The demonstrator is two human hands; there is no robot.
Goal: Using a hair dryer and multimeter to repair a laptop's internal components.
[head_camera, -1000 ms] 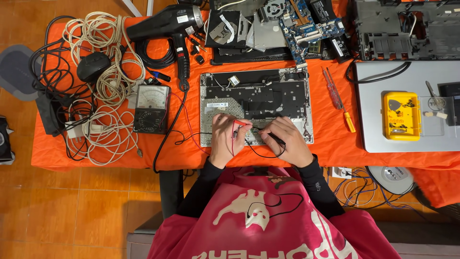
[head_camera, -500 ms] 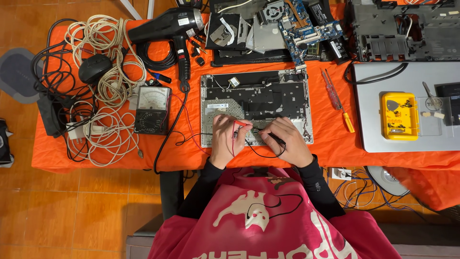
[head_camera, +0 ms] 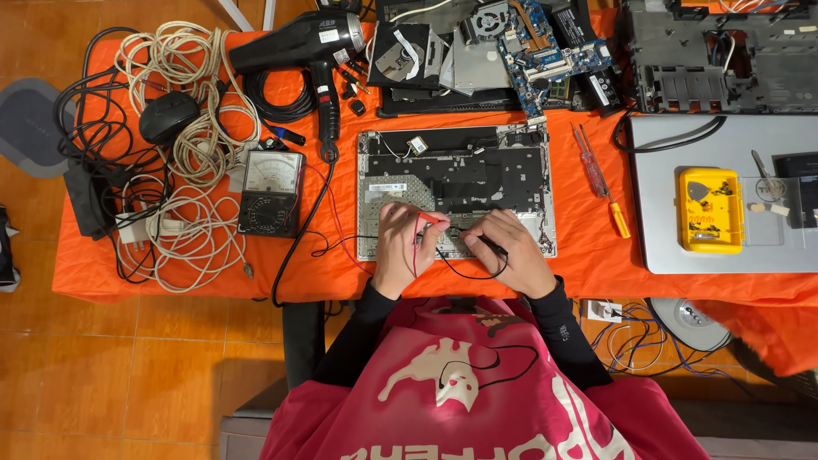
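Red probe (head_camera: 430,220) in your left hand (head_camera: 397,247), black probe (head_camera: 487,244) in your right hand (head_camera: 509,255): light, stiff; pinch them like pens over the fragile laptop chassis (head_camera: 456,175) near the bench's (head_camera: 596,255) front edge.

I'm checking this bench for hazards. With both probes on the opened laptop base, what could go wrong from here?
The red probe and black probe sit close together on the laptop base, so a slip might bridge contacts. Their leads run toward the multimeter beside tangled cables; a snag could tug a probe from the left hand or right hand.
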